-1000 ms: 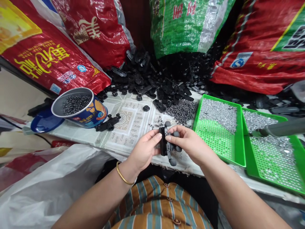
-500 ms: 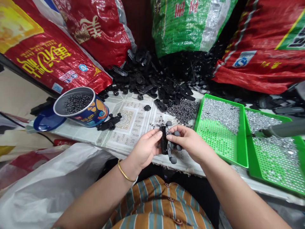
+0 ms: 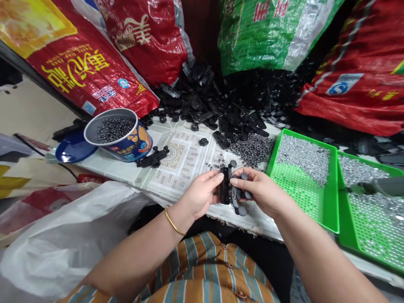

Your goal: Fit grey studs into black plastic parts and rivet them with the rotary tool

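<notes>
Both hands meet over the near edge of the table. My left hand [image 3: 202,194] pinches a black plastic part [image 3: 225,190] from the left. My right hand [image 3: 260,191] grips the same part from the right, fingers curled round a grey piece with round knobs [image 3: 238,201]. A gold bangle sits on the left wrist. A finished black assembly [image 3: 153,157] lies on the paper beside a tin can [image 3: 117,134] full of small dark pieces.
A heap of black plastic parts [image 3: 227,101] and a pile of small screws [image 3: 251,148] lie at the back, under red and green sacks. Two green perforated trays [image 3: 328,198] of screws stand right. A white plastic bag [image 3: 63,240] lies lower left.
The view has shifted so everything sits further right and slightly lower in the picture. Both hands keep the same grip on the part; the fingers have barely moved.
</notes>
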The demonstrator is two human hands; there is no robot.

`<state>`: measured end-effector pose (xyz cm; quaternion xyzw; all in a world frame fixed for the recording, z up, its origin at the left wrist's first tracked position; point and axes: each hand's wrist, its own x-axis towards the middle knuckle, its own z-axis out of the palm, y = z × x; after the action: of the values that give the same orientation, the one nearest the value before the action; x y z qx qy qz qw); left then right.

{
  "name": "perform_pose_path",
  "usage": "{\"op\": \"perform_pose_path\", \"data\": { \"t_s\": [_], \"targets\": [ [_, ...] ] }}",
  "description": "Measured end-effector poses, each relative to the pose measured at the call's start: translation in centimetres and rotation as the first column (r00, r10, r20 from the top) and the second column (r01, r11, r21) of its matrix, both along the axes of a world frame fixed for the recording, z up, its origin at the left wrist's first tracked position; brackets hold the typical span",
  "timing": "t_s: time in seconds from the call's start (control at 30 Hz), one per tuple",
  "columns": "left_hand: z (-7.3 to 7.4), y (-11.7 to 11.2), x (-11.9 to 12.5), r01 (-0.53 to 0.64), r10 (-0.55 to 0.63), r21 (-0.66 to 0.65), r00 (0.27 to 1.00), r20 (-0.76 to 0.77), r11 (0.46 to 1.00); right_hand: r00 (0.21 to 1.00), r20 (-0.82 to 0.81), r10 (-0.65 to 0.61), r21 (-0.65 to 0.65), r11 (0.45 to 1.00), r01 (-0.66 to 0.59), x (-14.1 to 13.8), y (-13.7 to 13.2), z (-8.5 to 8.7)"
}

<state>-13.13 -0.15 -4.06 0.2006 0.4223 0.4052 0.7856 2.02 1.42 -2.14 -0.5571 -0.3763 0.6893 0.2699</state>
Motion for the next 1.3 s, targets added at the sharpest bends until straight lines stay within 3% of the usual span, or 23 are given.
{"op": "perform_pose_path", "data": {
  "t_s": [0.53,0.93,1.3],
  "targets": [
    [-0.31,0.14,0.19,-0.013,0.013,0.022,1.000,0.007,1.000,0.999,-0.033,0.043,0.054,0.998,-0.041,0.14,0.16,0.12],
    [0.00,0.03,0.65,-0.070,0.071,0.024,0.997,-0.023,0.997,0.997,0.068,0.044,0.088,0.995,-0.050,-0.06,0.11,0.06],
    [-0.18,0.20,0.70,-0.055,0.055,0.016,0.998,0.008,0.998,0.995,0.076,0.057,0.104,0.992,-0.064,0.11,0.32,0.27]
  ]
}}
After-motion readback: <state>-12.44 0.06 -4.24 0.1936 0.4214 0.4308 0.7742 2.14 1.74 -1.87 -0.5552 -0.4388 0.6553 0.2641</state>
